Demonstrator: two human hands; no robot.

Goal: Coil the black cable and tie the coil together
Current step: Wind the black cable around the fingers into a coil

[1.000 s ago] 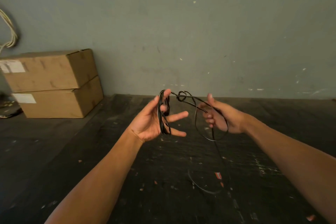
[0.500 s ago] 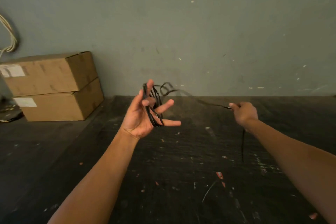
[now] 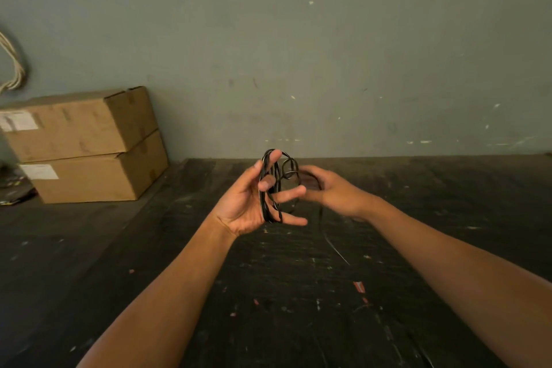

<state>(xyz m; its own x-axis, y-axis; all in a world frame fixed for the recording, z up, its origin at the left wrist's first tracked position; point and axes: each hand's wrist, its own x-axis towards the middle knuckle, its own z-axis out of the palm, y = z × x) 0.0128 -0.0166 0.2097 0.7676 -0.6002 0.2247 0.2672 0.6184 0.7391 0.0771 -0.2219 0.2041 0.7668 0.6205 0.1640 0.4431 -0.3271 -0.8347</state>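
A thin black cable (image 3: 270, 203) is wound in several loops around my left hand (image 3: 254, 203), which is raised palm up with its fingers spread. The loops run from the fingertips down across the palm. My right hand (image 3: 331, 191) is just right of it, touching distance from the left fingers, and grips the cable's loose strand. A small twisted loop of cable (image 3: 289, 169) stands between the two hands. The free end hangs from the right hand down toward the dark table (image 3: 298, 293).
Two stacked cardboard boxes (image 3: 89, 143) stand at the back left against a grey-green wall (image 3: 298, 54). A pale cord (image 3: 13, 69) hangs on the wall at the far left. Small red scraps (image 3: 359, 286) lie on the scuffed table.
My right hand, which had pulled out to the right with the strand stretched taut, has come back in beside my left hand, bringing another turn of cable. Less cable trails on the table.
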